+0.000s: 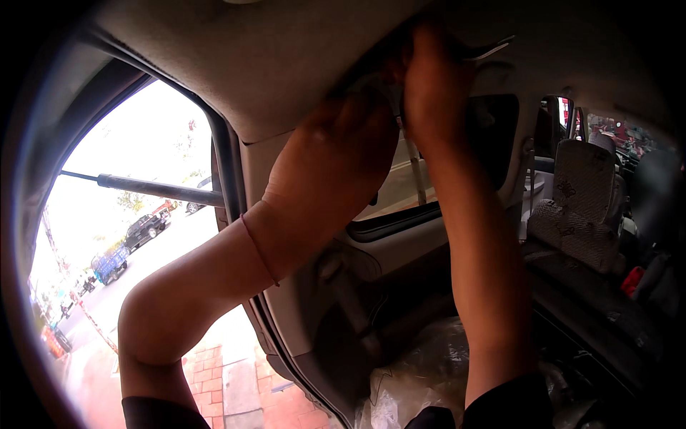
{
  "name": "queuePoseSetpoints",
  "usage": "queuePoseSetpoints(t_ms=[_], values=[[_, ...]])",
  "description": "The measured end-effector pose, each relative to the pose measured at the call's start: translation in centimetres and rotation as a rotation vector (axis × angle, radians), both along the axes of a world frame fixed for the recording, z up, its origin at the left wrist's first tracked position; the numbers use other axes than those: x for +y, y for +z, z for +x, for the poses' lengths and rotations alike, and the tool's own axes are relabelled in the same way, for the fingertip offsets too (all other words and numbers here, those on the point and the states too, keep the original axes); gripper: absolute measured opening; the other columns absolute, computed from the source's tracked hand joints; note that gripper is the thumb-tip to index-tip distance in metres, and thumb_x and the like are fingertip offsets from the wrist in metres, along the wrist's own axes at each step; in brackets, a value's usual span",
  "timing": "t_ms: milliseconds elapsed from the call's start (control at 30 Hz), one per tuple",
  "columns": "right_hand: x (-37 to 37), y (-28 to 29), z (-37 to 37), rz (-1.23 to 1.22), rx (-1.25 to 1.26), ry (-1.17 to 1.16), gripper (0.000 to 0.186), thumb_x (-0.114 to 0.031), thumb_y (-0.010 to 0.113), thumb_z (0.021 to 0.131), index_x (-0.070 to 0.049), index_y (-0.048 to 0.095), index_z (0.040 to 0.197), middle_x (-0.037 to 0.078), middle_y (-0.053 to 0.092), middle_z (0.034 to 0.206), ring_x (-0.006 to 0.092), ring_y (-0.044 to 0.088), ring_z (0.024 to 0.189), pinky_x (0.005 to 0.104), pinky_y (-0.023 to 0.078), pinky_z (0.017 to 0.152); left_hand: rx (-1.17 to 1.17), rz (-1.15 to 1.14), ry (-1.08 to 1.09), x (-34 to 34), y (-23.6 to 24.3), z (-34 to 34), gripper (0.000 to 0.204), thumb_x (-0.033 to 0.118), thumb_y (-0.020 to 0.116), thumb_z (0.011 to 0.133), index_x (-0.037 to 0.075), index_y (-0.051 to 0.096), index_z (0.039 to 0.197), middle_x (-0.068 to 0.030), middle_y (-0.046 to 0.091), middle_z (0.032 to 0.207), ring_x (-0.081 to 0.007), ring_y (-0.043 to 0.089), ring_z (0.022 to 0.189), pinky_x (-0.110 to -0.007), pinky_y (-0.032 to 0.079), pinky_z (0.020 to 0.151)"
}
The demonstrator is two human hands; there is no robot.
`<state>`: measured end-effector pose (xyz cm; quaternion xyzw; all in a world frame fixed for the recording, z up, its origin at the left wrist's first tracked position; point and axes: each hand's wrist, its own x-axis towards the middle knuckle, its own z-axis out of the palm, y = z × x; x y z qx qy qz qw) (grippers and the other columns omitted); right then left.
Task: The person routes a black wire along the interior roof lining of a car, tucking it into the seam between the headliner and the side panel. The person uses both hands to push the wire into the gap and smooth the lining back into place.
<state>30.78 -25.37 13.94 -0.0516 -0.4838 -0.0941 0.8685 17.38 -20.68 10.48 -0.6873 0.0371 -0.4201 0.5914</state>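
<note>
Both of my arms reach up to the edge of a grey headliner [250, 64] inside a vehicle. At that edge, my left hand [343, 136] is bent at the wrist, its fingers curled up into shadow, so their grip is hidden. My right hand [434, 86] is raised just to its right, with fingers closed. From behind it sticks out a slim tool with a shiny metal tip [494, 48], perhaps forked; its handle is hidden by the hand. Below the hands lies a side window [396, 223] with a dark frame.
An open rear doorway at left shows a gas strut [157, 187], brick paving [207, 379] and parked vehicles. Clear plastic sheeting [421, 372] lies below my arms. Patterned seats [582, 179] stand to the right, with a red item [632, 281] near them.
</note>
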Motion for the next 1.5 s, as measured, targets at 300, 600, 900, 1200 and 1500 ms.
queuePoseSetpoints(t_ms=[300,600,900,1200,1500], values=[[0.1,-0.1,3.2,-0.048,-0.09,0.053,0.033,-0.021,0.053,0.091,-0.011,0.039,0.062,-0.001,0.034,0.055,0.0126,0.039,0.053,0.0328,0.039,0.058,-0.257,-0.255,0.167,0.0,-0.9,5.3,0.022,0.01,0.062,0.079,0.0,0.063,0.099,-0.0146,0.057,0.099,-0.019,0.067,0.065,-0.026,0.056,0.051],[-4.2,-1.2,5.8,0.244,-0.021,0.216,0.032,-0.021,0.049,0.09,-0.013,0.035,0.063,0.0,0.03,0.06,0.0171,0.035,0.058,0.037,0.047,0.075,-0.315,-0.249,0.127,-0.1,-1.9,6.0,0.022,0.009,0.061,0.08,0.0,0.059,0.1,-0.0281,0.053,0.123,-0.0185,0.066,0.057,-0.029,0.056,0.047],[-0.1,-0.4,3.5,0.118,0.01,0.185,0.024,-0.017,0.053,0.089,-0.013,0.043,0.068,-0.002,0.035,0.066,0.0117,0.037,0.062,0.0294,0.034,0.061,-0.23,-0.265,0.035,1.0,-1.5,4.2,0.021,0.008,0.061,0.077,0.006,0.059,0.098,-0.0228,0.054,0.121,-0.0215,0.068,0.065,-0.032,0.057,0.05],[1.0,-1.7,-3.0,0.034,0.131,0.166,0.033,-0.02,0.055,0.09,-0.014,0.039,0.062,-0.002,0.033,0.06,0.0103,0.037,0.059,0.0281,0.034,0.059,-0.125,-0.4,-0.381,2.6,-1.1,0.4,0.022,0.006,0.06,0.076,0.012,0.058,0.098,-0.0079,0.059,0.107,-0.0235,0.063,0.063,-0.033,0.054,0.052],[0.4,-3.9,-5.6,-0.004,-0.014,0.18,0.035,-0.022,0.051,0.09,-0.012,0.034,0.061,0.003,0.035,0.058,0.0147,0.037,0.058,0.0317,0.038,0.065,-0.321,-0.304,-0.379,3.0,-3.0,-2.8,0.029,0.006,0.063,0.077,0.012,0.065,0.105,-0.0105,0.057,0.109,-0.029,0.059,0.093,-0.038,0.052,0.072]])
